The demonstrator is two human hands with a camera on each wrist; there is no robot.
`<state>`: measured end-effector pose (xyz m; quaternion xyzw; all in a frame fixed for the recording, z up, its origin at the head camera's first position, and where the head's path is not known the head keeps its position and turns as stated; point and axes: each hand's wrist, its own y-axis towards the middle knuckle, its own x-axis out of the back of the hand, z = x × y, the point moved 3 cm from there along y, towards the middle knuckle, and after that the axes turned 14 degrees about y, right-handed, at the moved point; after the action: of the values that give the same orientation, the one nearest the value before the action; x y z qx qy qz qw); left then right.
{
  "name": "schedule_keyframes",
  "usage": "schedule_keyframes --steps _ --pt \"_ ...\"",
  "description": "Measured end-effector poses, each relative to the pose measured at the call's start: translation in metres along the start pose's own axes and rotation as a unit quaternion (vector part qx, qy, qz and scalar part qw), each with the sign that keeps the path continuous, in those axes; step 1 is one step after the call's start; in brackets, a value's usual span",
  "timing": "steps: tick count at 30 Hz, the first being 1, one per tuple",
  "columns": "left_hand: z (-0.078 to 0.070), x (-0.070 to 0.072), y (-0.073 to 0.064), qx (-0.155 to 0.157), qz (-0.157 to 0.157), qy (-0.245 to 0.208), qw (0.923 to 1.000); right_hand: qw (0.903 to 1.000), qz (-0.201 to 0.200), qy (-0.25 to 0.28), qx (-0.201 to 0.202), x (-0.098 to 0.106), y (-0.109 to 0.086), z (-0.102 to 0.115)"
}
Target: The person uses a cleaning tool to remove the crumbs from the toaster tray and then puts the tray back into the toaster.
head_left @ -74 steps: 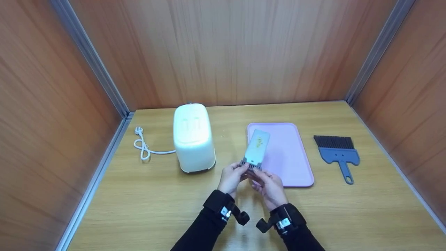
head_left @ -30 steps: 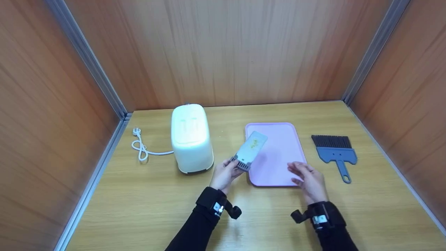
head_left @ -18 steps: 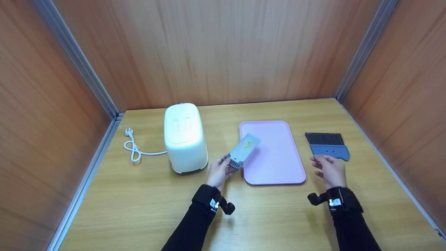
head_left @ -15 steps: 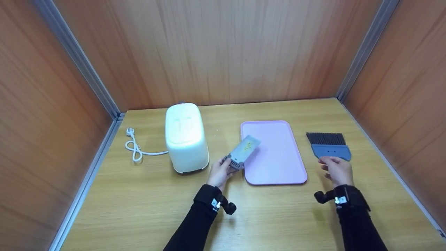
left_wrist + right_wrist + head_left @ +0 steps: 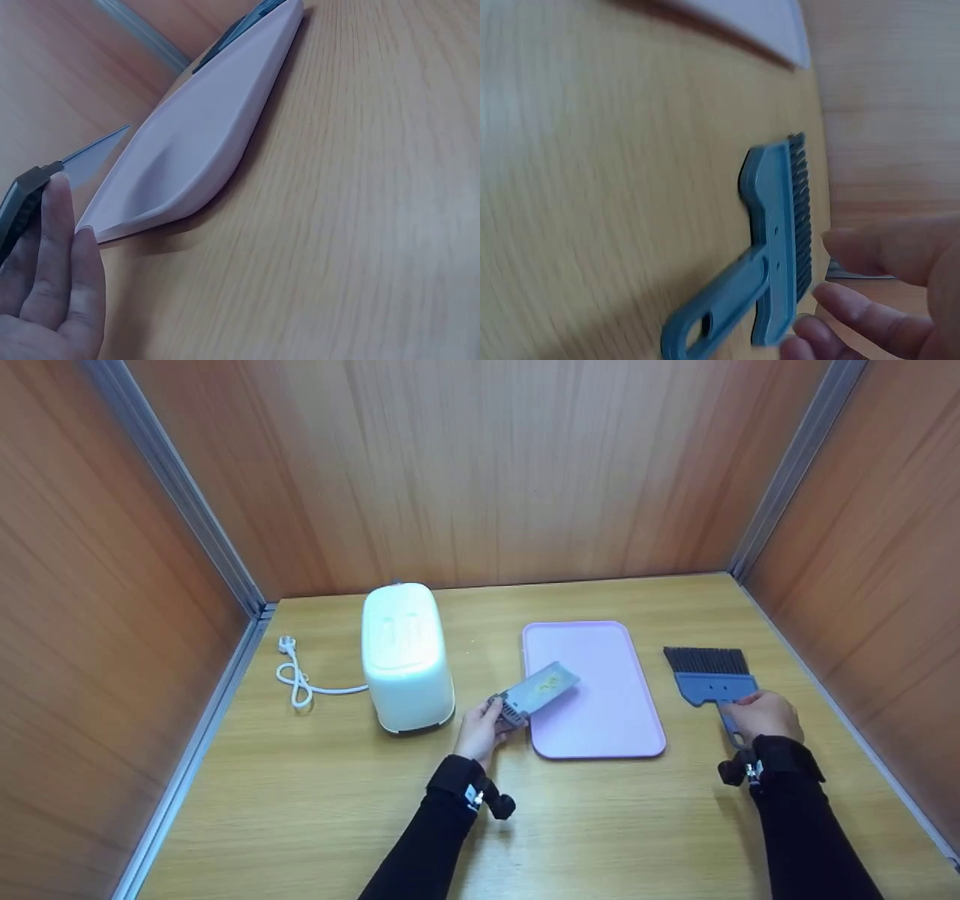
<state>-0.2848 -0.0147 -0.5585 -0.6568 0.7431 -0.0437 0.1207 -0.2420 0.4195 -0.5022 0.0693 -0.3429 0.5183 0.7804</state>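
Observation:
My left hand (image 5: 478, 733) pinches the dark slotted end of a flat metal crumb tray (image 5: 541, 690), thumb on top and fingers beneath. Yellow crumbs (image 5: 551, 682) lie on its upper face. The far end of this plate overlaps a pink tray (image 5: 611, 724) in the head view; the left wrist view shows it raised above that tray's edge. At the right, a blue brush (image 5: 716, 688) with dark bristles lies flat on the table. Beside its handle is my right hand (image 5: 769, 716). In the right wrist view its thumb and fingers (image 5: 847, 300) are apart, with nothing between them.
A white toaster (image 5: 405, 660) stands left of my left hand. Its white cord (image 5: 337, 690) runs left to a loop and a plug (image 5: 286, 645). Wooden panels (image 5: 480, 472) enclose the table (image 5: 315, 817) at the back and both sides.
My right hand has let go of the crumb tray and moved right, over to the brush handle. My left hand still holds the crumb tray, now turned to point more to the right.

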Motion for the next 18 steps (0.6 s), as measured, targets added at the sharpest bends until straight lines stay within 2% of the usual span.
schedule_keyframes --steps 4,9,15,18 --pt "0.003 -0.001 0.004 -0.001 0.0 0.006 1.0 0.9983 0.011 -0.057 0.003 -0.001 0.004 -0.003" --pt "0.003 -0.002 0.008 -0.016 -0.011 0.051 0.9985 0.9944 0.028 -0.101 0.01 -0.011 0.012 -0.009" --pt "0.004 -0.004 0.009 -0.025 -0.023 0.097 0.9947 0.9926 -0.008 -0.12 0.016 -0.021 0.015 -0.014" --pt "0.005 -0.006 0.01 -0.027 -0.023 0.099 0.9945 0.9935 -0.026 -0.11 0.011 -0.023 0.016 -0.017"
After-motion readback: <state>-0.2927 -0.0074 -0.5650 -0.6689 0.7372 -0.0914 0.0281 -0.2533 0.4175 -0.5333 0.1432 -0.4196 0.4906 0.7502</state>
